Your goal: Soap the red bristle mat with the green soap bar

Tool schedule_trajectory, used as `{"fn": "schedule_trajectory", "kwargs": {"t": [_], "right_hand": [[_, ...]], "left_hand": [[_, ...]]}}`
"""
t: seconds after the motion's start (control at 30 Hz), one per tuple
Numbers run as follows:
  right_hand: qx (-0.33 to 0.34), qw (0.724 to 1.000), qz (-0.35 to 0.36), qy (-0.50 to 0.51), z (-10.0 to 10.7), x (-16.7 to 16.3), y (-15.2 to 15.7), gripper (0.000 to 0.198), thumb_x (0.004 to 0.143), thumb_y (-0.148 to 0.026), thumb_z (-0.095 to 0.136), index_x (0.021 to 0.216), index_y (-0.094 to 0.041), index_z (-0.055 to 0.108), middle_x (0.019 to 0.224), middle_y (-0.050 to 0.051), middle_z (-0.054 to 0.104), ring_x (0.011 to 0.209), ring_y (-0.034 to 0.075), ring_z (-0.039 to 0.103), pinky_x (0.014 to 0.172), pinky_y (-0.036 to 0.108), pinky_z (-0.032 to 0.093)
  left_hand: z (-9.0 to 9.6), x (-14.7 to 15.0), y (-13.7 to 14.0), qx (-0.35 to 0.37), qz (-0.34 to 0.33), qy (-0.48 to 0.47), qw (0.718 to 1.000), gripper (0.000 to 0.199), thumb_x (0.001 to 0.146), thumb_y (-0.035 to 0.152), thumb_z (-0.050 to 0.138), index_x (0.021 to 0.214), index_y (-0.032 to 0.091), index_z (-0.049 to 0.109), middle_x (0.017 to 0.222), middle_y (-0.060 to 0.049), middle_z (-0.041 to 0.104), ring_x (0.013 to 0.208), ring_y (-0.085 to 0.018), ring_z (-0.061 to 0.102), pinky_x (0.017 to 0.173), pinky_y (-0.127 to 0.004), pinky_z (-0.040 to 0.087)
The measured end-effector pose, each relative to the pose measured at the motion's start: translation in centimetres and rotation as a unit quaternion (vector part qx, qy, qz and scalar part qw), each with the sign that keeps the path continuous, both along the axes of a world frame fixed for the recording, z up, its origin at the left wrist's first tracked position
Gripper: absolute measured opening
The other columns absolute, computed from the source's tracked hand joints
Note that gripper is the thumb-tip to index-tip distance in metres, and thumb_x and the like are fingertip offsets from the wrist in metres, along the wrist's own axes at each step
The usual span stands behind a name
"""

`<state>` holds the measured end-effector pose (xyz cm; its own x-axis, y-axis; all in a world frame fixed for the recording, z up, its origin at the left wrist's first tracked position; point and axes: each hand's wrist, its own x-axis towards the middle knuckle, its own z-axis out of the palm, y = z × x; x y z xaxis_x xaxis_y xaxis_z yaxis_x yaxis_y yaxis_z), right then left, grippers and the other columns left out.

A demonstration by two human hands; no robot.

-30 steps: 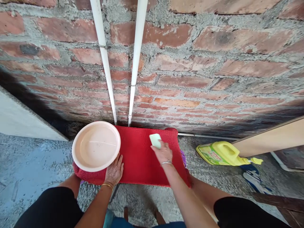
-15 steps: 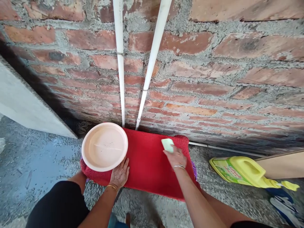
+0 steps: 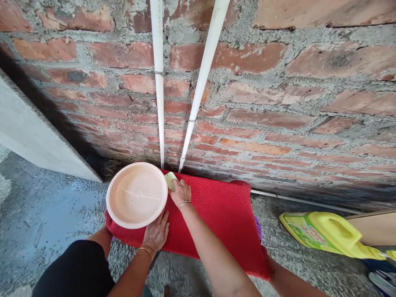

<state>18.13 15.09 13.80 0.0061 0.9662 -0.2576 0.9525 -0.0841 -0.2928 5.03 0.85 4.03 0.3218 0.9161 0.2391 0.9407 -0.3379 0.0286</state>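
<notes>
A red plush cloth (image 3: pixel 216 214) lies spread over a low support in front of me, its edges hanging down. On its left end stands a round pale pink basin (image 3: pixel 136 220) with clear water and a few dark specks in it. My left hand (image 3: pixel 156 233) lies flat on the cloth, fingers stretched, against the basin's near right rim. My right hand (image 3: pixel 181 193) grips a pale green rounded block (image 3: pixel 170 180) on the cloth at the basin's right side. The block's underside is hidden, so I cannot tell whether it is soap or a brush.
Two white pipes (image 3: pixel 193 107) run down the brick wall (image 3: pixel 247 119) behind the cloth. A pale slab (image 3: pixel 37 132) leans at the left, above wet concrete floor (image 3: pixel 62 210). To the right lies a yellow detergent jug (image 3: pixel 324 233), with a shoe (image 3: pixel 383 280) near it.
My right hand has moved left across the cloth with the pale green block, from the right end to beside the basin. My left hand stays in place.
</notes>
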Motion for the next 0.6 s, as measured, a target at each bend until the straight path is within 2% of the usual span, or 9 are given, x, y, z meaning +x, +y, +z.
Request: {"fn": "schedule_trajectory", "kwargs": {"t": [0.07,0.13,0.27,0.33,0.4,0.43,0.5,0.6], "right_hand": [[-0.006,0.999,0.024,-0.022,-0.1,0.9,0.7,0.049,0.085,-0.050,0.053,0.129,-0.028,0.055,0.120,0.010,0.056,0.107,0.025,0.056,0.092,0.036,0.035],[-0.016,0.998,-0.002,-0.052,0.0,4.1,0.8,0.050,0.084,-0.049,0.055,0.130,-0.029,0.054,0.121,0.010,0.056,0.106,0.024,0.056,0.092,0.036,0.035],[-0.035,0.982,-0.168,-0.084,0.4,15.1,-1.0,0.053,0.084,-0.050,0.055,0.133,-0.031,0.051,0.121,0.009,0.057,0.106,0.024,0.057,0.090,0.037,0.039],[-0.044,0.957,-0.273,-0.088,0.6,20.6,-2.6,0.054,0.084,-0.052,0.053,0.133,-0.029,0.051,0.120,0.012,0.057,0.102,0.026,0.060,0.087,0.039,0.042],[-0.043,0.927,-0.358,-0.102,0.7,24.2,-4.1,0.057,0.085,-0.056,0.050,0.133,-0.026,0.052,0.120,0.015,0.056,0.102,0.029,0.060,0.088,0.043,0.043],[-0.031,0.919,-0.379,-0.106,0.6,25.0,-4.5,0.058,0.085,-0.057,0.049,0.132,-0.025,0.052,0.119,0.015,0.056,0.103,0.030,0.060,0.089,0.044,0.042],[0.001,0.925,-0.367,-0.097,0.5,24.2,-4.7,0.058,0.084,-0.057,0.049,0.132,-0.024,0.052,0.117,0.014,0.056,0.105,0.030,0.059,0.090,0.042,0.042],[0.016,0.968,-0.245,-0.042,0.3,17.6,-3.2,0.056,0.082,-0.054,0.054,0.131,-0.028,0.052,0.116,0.009,0.057,0.101,0.025,0.059,0.087,0.036,0.043]], "left_hand": [[0.0,0.0,0.0,-0.006,-0.001,-0.004,1.000,0.044,0.093,0.026,0.036,0.131,0.018,0.056,0.139,-0.010,0.054,0.128,-0.023,0.050,0.106,-0.039,0.043],[-0.1,0.0,-0.1,-0.011,-0.002,-0.007,1.000,0.045,0.093,0.026,0.036,0.134,0.019,0.053,0.141,-0.010,0.053,0.128,-0.024,0.050,0.106,-0.040,0.043],[-0.1,0.0,-0.1,-0.015,-0.002,-0.003,1.000,0.046,0.093,0.026,0.037,0.136,0.020,0.051,0.142,-0.009,0.051,0.128,-0.024,0.050,0.106,-0.040,0.044],[-0.1,0.1,-0.2,-0.019,0.001,-0.004,1.000,0.047,0.093,0.026,0.038,0.138,0.021,0.049,0.142,-0.008,0.051,0.128,-0.023,0.050,0.106,-0.040,0.044],[0.0,0.1,-0.2,-0.022,0.003,-0.003,1.000,0.046,0.092,0.027,0.038,0.137,0.022,0.050,0.142,-0.008,0.051,0.128,-0.023,0.051,0.106,-0.039,0.044],[0.1,0.2,-0.2,-0.023,0.003,-0.002,1.000,0.046,0.092,0.027,0.038,0.136,0.021,0.051,0.142,-0.008,0.051,0.127,-0.023,0.051,0.106,-0.039,0.044],[0.1,0.2,-0.2,-0.026,0.005,-0.004,1.000,0.046,0.092,0.028,0.039,0.135,0.021,0.052,0.142,-0.009,0.051,0.127,-0.024,0.051,0.106,-0.039,0.045],[0.0,0.1,-0.2,-0.029,0.009,-0.008,1.000,0.047,0.092,0.029,0.039,0.137,0.022,0.050,0.143,-0.008,0.050,0.128,-0.024,0.050,0.107,-0.040,0.043]]}}
